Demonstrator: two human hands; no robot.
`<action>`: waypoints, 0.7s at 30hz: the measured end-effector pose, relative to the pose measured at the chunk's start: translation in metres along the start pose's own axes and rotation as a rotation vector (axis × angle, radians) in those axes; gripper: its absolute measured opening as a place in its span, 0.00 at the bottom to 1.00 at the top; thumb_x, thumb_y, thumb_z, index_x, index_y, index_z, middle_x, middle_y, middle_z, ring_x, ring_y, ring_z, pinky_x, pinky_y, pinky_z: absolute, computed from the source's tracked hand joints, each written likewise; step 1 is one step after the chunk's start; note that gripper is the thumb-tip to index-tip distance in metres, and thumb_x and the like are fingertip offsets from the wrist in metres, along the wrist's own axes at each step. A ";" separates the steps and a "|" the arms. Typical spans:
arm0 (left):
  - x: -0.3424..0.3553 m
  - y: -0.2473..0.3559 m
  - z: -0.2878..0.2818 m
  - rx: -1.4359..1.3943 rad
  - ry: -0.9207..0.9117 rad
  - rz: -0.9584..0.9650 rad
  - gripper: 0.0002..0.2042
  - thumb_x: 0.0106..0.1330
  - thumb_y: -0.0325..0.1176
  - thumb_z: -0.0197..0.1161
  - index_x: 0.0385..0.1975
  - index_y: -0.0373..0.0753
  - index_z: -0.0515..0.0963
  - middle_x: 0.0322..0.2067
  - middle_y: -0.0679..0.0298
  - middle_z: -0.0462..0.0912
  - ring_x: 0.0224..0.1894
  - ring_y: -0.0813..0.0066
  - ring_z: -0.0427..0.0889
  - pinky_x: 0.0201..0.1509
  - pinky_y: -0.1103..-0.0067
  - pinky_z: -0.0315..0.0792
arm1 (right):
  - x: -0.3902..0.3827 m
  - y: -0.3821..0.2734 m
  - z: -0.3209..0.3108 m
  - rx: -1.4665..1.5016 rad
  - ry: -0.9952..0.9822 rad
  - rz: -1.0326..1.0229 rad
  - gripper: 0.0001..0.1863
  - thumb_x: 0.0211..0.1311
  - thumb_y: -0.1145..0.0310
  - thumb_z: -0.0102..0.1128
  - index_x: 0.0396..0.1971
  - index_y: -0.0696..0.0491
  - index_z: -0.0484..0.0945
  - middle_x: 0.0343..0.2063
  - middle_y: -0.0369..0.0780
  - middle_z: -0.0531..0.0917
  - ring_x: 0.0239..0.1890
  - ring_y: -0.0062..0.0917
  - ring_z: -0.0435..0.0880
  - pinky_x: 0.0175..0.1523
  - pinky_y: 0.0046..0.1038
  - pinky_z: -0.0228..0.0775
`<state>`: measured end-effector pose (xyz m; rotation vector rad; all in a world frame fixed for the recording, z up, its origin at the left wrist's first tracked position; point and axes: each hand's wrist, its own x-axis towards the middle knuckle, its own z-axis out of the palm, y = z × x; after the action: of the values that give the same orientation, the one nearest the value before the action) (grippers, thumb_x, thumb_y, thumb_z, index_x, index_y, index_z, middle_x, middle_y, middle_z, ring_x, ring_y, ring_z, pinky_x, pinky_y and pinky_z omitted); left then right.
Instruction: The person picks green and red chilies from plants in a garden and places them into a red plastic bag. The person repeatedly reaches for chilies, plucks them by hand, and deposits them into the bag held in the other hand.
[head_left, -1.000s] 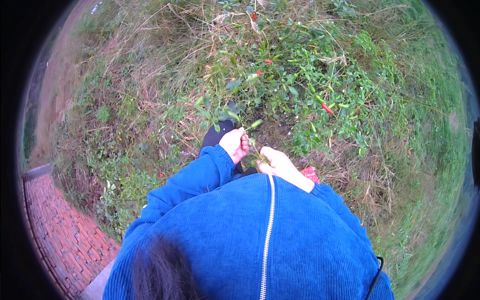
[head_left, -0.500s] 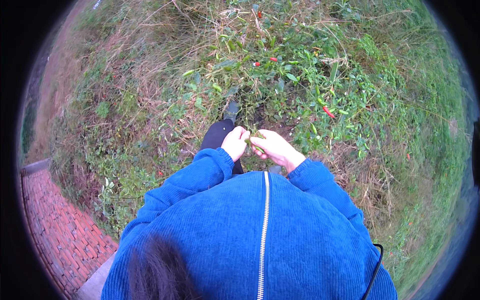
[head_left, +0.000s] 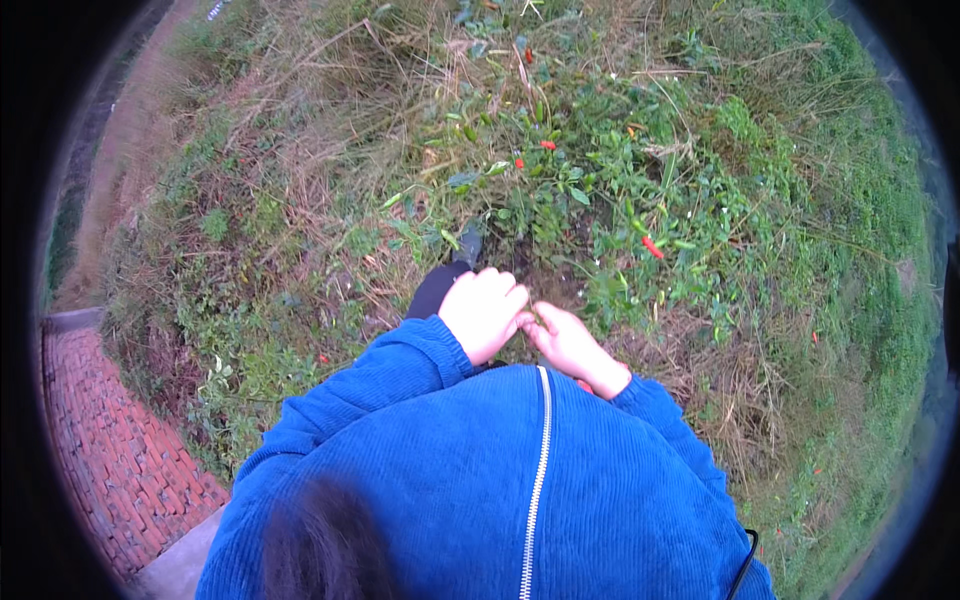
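Note:
My left hand [head_left: 484,314] is in front of my body, its back turned up and its fingers curled closed. Close beside it, my right hand [head_left: 572,348] has its thumb and fingers pinched together, their tips meeting the left fingers. A small greenish-brown bit shows at the right fingertips, too little to name; whatever else the hands hold is hidden. Beyond the hands grow chili plants [head_left: 575,195] bearing a long red chili pepper [head_left: 652,247], a green chili pepper [head_left: 450,240] near my shoe, and several more red and green ones.
My dark shoe [head_left: 468,246] and trouser leg [head_left: 432,291] are just beyond my left hand. Dry grass [head_left: 330,140] and weeds surround the plants. Red brick paving [head_left: 125,440] with a pale concrete edge [head_left: 185,560] lies at the lower left. A bit of red shows below my right wrist.
My left hand has turned over, back up, and come nearer my body. My right hand has moved slightly right and nearer. The green chili pepper seen in my right fingers no longer shows.

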<state>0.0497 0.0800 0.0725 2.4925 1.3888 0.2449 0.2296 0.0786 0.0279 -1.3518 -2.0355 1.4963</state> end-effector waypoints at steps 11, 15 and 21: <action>-0.021 -0.004 0.046 -1.582 -0.414 -0.595 0.09 0.69 0.35 0.51 0.33 0.36 0.75 0.27 0.67 0.74 0.34 0.76 0.72 0.44 0.80 0.67 | -0.021 0.003 -0.029 1.248 -0.255 0.229 0.08 0.68 0.67 0.49 0.35 0.56 0.70 0.24 0.34 0.72 0.19 0.13 0.63 0.20 0.14 0.51; -0.019 -0.014 0.042 -0.316 -0.188 -0.237 0.25 0.59 0.34 0.62 0.57 0.36 0.68 0.44 0.55 0.76 0.50 0.57 0.72 0.56 0.70 0.66 | -0.016 0.010 -0.027 1.405 -0.169 0.318 0.09 0.67 0.65 0.52 0.37 0.56 0.71 0.26 0.33 0.72 0.22 0.12 0.65 0.20 0.12 0.54; 0.002 -0.007 0.014 -0.982 -0.112 -0.472 0.12 0.64 0.36 0.60 0.42 0.35 0.75 0.28 0.65 0.77 0.31 0.81 0.75 0.39 0.81 0.72 | -0.009 0.000 -0.024 1.246 -0.100 0.299 0.07 0.66 0.69 0.51 0.39 0.56 0.69 0.25 0.33 0.71 0.20 0.11 0.62 0.20 0.13 0.50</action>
<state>0.0492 0.0827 0.0568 1.3366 1.3088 0.5167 0.2507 0.0858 0.0402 -0.9881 -0.5481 2.3200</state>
